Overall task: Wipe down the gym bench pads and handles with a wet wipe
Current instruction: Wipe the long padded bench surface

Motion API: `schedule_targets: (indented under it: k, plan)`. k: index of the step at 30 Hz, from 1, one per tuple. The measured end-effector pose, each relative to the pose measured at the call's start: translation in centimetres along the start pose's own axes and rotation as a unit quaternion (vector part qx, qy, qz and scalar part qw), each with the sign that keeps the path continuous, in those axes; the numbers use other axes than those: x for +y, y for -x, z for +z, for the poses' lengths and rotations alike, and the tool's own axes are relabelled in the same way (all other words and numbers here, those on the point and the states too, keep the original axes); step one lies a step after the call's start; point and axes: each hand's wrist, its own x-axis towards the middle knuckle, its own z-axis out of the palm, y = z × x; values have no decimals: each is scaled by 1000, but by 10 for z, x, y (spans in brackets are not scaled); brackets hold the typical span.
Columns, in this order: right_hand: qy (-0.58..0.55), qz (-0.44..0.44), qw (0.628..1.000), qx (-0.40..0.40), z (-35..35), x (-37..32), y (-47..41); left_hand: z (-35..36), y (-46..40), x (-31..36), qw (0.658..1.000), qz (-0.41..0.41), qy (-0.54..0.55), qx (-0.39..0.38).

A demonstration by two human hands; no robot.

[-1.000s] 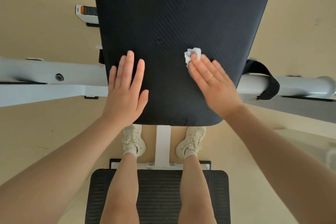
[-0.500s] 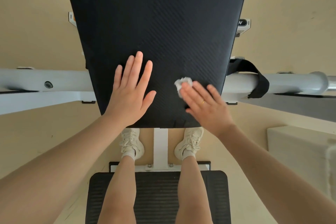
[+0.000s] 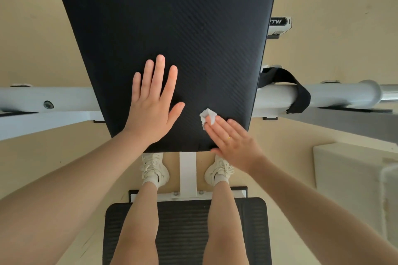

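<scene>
— Well, from the head view, we are pressing the wet wipe under the flat fingers of our right hand, near the back pad's lower edge.

— And our left hand is lying flat and empty on the pad, bracing. The wipe is bunching up; it risks slipping off that edge.

Single head-worn wide-angle view, looking steeply down, close over black bench pad; person's legs and floor below.
</scene>
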Motion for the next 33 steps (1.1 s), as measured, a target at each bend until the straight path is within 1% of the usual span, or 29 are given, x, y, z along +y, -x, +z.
schedule_targets:
  k: [1,2,4,6,7,10,11,12,14,15,16,17,20,21,22,23,24,25,27,28,29,31,32,33]
  plan:
    - [12,-6,1000,11,-2,9,-3,-2,0,1,1000,3,-1,-6]
    - [15,15,999,26,-6,21,-8,-4,1,1,1000,6,1,-13]
    - [-6,117,991,65,-20,51,-29,-9,2,-1,999,10,-1,-32]
    - [-59,221,969,89,-41,79,-53,-16,3,-2,999,17,-2,-51]
    - [-91,253,959,90,-49,89,-63,-19,2,-3,998,21,2,-58]
    - [-171,306,932,92,-68,93,-83,-28,2,-7,996,29,16,-78]
    - [-177,300,934,81,-70,84,-85,-31,2,-8,996,35,19,-83]
    - [-171,272,946,53,-70,70,-82,-34,2,-10,995,42,21,-90]
    - [-169,172,970,-22,-69,34,-65,-40,2,-15,992,57,18,-109]
    - [-181,123,974,-55,-67,20,-54,-42,2,-18,991,63,15,-119]
    - [-193,85,974,-83,-65,11,-44,-45,0,-21,990,68,11,-127]
    - [-202,66,972,-102,-64,9,-38,-48,-1,-23,988,70,10,-136]
    - [-234,12,961,-150,-80,26,-39,-62,-3,-23,984,61,25,-164]
    - [-257,3,952,-168,-89,37,-41,-68,-3,-23,984,51,34,-170]
    - [-301,15,937,-174,-101,50,-46,-75,-5,-21,984,38,47,-169]
    - [-360,49,916,-171,-116,62,-52,-84,-6,-19,984,24,60,-165]
    - [-426,106,885,-157,-132,73,-59,-95,-9,-17,984,8,72,-163]
    - [-479,174,850,-135,-147,86,-66,-106,-11,-15,984,-11,83,-159]
    - [-538,305,780,-97,-173,110,-79,-129,-17,-12,982,-52,104,-149]
    - [-568,358,735,-93,-185,119,-83,-141,-19,-12,981,-70,113,-141]
    - [-609,398,679,-94,-198,127,-89,-153,-21,-12,980,-86,122,-130]
    - [-707,450,537,-91,-227,141,-100,-175,-22,-13,978,-112,139,-105]
    - [-740,467,475,-96,-242,145,-105,-185,-22,-15,977,-125,145,-93]
    - [-760,474,432,-104,-256,149,-107,-194,-21,-16,975,-139,151,-81]
